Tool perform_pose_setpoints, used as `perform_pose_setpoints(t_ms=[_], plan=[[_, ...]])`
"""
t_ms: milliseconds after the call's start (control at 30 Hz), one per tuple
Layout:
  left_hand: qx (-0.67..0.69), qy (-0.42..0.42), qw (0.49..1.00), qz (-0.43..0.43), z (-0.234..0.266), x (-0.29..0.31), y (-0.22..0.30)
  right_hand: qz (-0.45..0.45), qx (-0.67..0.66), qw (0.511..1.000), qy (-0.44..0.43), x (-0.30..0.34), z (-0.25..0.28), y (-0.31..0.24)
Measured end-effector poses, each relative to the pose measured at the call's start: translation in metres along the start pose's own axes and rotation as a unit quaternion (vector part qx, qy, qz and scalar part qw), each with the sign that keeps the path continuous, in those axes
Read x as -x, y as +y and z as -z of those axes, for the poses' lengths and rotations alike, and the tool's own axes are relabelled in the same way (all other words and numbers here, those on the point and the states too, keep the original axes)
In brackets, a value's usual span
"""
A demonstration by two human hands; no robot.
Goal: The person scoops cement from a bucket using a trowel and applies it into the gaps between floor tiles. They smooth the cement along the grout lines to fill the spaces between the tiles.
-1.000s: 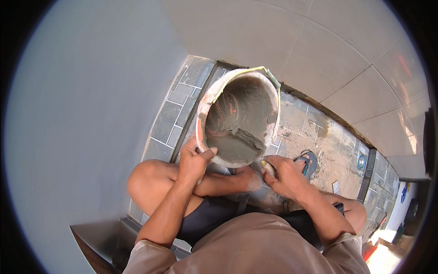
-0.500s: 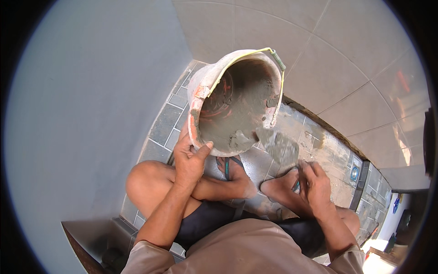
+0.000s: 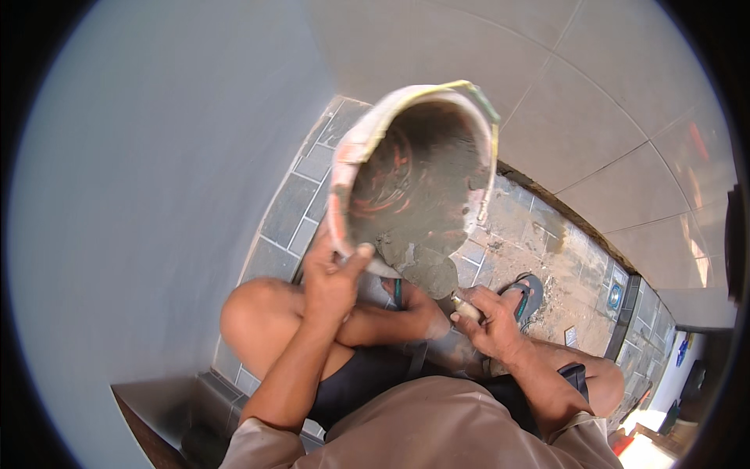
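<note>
A pale, mortar-crusted bucket [image 3: 341, 215] is tilted with its mouth toward me, above the tiled floor. My left hand [image 3: 331, 283] is closed on its lower left rim, thumb over the edge. Wet grey mortar [image 3: 449, 184] coats the inside and lies along the lower wall. In my right hand [image 3: 500, 327] is the pale handle of a trowel [image 3: 434, 275]. Its mortar-covered blade is at the lower lip of the bucket, against the mortar there. The wire handle [image 3: 486, 105] of the bucket lies along the upper right rim.
My sandalled feet rest on the grey tiles [image 3: 289, 205] below the bucket. A smooth grey wall [image 3: 156, 195] rises at left, and a large-tiled wall [image 3: 594, 117] at the far right. Crumbs of debris [image 3: 558, 289] and a floor drain [image 3: 616, 294] are at right.
My right hand and the trowel have moved left, bringing the blade to the bucket's lower lip. The bucket has shifted slightly right, still in my left hand. My right foot has moved outward.
</note>
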State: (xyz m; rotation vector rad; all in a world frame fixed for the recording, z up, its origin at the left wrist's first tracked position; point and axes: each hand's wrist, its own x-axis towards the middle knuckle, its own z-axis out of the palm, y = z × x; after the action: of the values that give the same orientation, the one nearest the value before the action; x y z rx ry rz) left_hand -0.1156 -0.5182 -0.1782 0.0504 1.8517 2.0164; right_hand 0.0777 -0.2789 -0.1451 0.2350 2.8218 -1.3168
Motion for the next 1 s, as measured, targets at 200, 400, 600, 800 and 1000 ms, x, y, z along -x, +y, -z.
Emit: perform_pose_setpoints(t_ms=[200, 400, 600, 800, 1000], plan=[[0.051, 0.169, 0.982, 0.061, 0.047, -0.001, 0.048, -0.081, 0.117, 0.981, 0.129, -0.017, 0.037, 0.029], [0.047, 0.226, 0.968, 0.097, 0.077, -0.016, 0.046, -0.135, 0.211, 0.962, 0.105, -0.088, 0.039, 0.144], [0.051, 0.207, 0.971, 0.108, 0.084, -0.017, 0.06, -0.18, 0.224, 0.958, 0.014, -0.192, 0.009, 0.199], [0.015, 0.131, 0.975, 0.179, 0.066, -0.03, 0.093, -0.189, 0.259, 0.946, -0.051, -0.272, 0.008, 0.2], [-0.013, 0.044, 0.971, 0.237, 0.057, -0.039, 0.084, -0.237, 0.303, 0.912, -0.143, -0.322, 0.034, 0.189]])
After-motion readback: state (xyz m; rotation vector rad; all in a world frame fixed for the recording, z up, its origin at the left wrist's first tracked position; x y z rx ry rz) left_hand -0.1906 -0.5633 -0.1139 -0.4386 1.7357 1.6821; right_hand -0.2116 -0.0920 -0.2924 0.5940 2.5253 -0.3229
